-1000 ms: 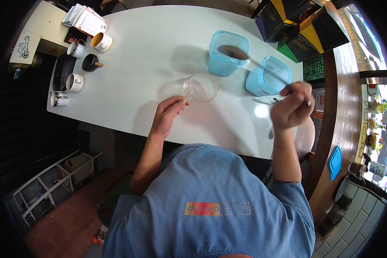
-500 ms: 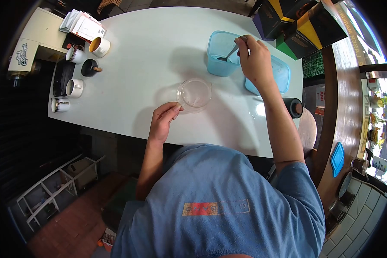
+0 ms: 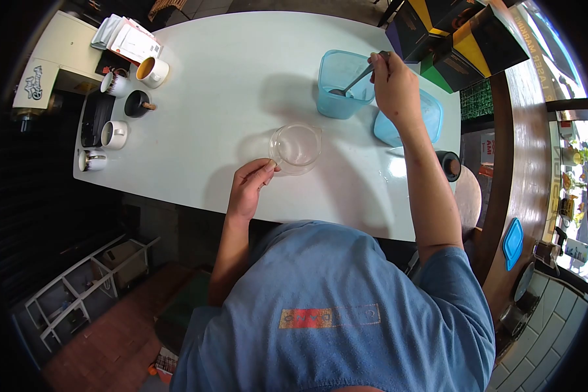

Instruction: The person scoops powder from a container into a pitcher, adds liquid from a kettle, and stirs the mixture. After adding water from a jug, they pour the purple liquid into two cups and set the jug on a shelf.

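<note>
My left hand is closed on the handle of a clear glass jug, which stands upright on the white table. Up at the right, my right hand pinches the handle of a metal spoon. The spoon's bowl is inside a blue plastic tub, tilted down toward its inner wall. What the tub contains is hard to make out. Partly behind my right wrist lies a second blue piece, shallow and shaped like a lid.
Several mugs, one of them a white mug, line the left end of the white table, near a black tray. Stacked papers lie at the back left. Dark boxes stand at the back right; a black round container is by the right edge.
My right hand has shifted slightly right with the spoon, whose bowl stays within the tub. The left hand still holds the jug in place.
</note>
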Motion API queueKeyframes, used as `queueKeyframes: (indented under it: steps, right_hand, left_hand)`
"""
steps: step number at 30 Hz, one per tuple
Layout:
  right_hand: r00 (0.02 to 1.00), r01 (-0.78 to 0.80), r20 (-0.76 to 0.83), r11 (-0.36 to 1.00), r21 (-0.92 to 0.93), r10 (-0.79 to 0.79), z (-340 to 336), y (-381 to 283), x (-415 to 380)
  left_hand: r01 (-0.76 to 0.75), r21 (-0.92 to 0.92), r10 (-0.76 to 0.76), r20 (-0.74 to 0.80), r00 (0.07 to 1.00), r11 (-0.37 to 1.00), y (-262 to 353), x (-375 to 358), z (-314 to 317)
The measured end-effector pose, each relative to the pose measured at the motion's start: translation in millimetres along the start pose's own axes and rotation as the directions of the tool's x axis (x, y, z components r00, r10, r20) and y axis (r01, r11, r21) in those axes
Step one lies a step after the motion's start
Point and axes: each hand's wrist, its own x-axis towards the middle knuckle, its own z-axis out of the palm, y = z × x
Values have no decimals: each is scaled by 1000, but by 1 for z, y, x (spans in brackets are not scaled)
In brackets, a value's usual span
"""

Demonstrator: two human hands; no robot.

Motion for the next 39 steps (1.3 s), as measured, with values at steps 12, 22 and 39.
queueKeyframes:
  steps: [12,22,39]
  right_hand:
    - [943,-182,-262,978,100,203,-37,11,7]
    - [905,19,-397,920,392,150,-72,-2,-18]
    - [752,500,-598,831,243,-278,-43,-7,-93]
  left_hand:
    - [-2,-18,3,15,1000,1000,2,4,1]
    - [68,-13,-67,49,997,998,6,15,19]
    - [25,-29,-23,59,998,999,9,10,16]
